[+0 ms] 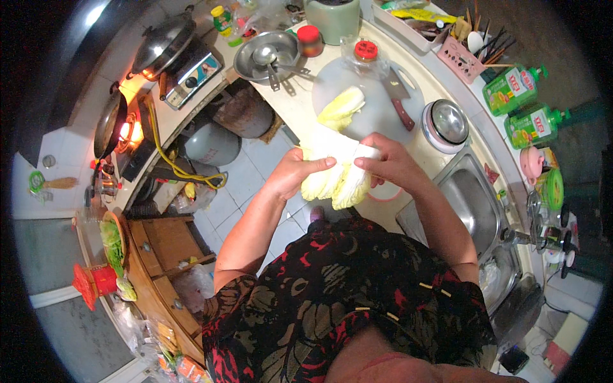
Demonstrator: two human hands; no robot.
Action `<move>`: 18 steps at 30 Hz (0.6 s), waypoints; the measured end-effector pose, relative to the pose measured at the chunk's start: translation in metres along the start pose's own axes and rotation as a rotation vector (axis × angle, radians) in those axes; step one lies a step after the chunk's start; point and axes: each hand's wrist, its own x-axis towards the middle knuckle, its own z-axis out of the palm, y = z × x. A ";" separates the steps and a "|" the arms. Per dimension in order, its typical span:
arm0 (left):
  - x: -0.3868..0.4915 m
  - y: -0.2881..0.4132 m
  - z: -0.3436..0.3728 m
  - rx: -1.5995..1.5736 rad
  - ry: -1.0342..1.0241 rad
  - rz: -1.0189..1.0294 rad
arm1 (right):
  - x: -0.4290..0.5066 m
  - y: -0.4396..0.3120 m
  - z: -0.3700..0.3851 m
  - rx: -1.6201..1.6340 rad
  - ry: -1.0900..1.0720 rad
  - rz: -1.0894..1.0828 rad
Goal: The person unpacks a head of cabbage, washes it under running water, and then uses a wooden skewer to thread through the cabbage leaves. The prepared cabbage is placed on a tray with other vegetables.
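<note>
Both hands hold pale yellow-white napa cabbage leaves (pixel 330 179) in front of my body. My left hand (pixel 301 172) grips them from one side, thumb on top. On the other side, my right hand (pixel 385 163) pinches a thick white stem end between thumb and fingers. Just beyond lies another piece of napa cabbage (pixel 342 107) on a round whitish cutting board (pixel 373 115). A cleaver (pixel 400 95) with a dark red handle rests at the board's right part. Near the board's far edge stands a red-lidded jar (pixel 366 50) in clear plastic.
A steel bowl (pixel 244 60) with a ladle sits left of the board. Two woks (pixel 165 45) (pixel 110 124) are over burners, flames visible. To the right are a lidded round container (pixel 448 124), a steel sink (pixel 471 206) and green pump bottles (pixel 510 91). An open drawer (pixel 175 244) is lower left.
</note>
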 end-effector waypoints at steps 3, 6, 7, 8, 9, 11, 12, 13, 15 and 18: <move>0.002 -0.003 -0.001 0.024 -0.052 -0.030 | 0.005 0.002 0.005 -0.037 0.021 -0.066; 0.004 -0.010 -0.001 0.055 -0.062 0.000 | 0.010 0.003 0.004 -0.070 0.029 -0.025; 0.005 -0.011 -0.002 0.037 -0.040 -0.006 | 0.010 0.003 0.001 -0.060 0.020 -0.021; 0.007 -0.010 -0.004 0.018 -0.036 -0.010 | 0.011 0.003 -0.003 -0.067 0.091 -0.010; 0.008 -0.009 -0.007 -0.043 0.002 -0.014 | 0.010 0.004 -0.009 -0.061 0.153 -0.019; 0.011 -0.003 -0.016 -0.166 0.060 -0.018 | 0.010 0.005 -0.024 -0.135 0.163 -0.076; 0.012 -0.001 -0.020 -0.173 0.102 0.007 | 0.008 0.005 -0.034 -0.220 0.115 -0.118; 0.013 0.001 -0.024 -0.161 0.085 0.033 | 0.006 0.005 -0.043 -0.330 0.098 -0.091; 0.017 0.002 -0.029 -0.111 0.133 0.046 | 0.005 0.009 -0.052 -0.463 0.033 -0.175; 0.023 -0.005 -0.034 -0.050 0.041 0.048 | 0.006 0.014 -0.056 -0.621 0.055 -0.238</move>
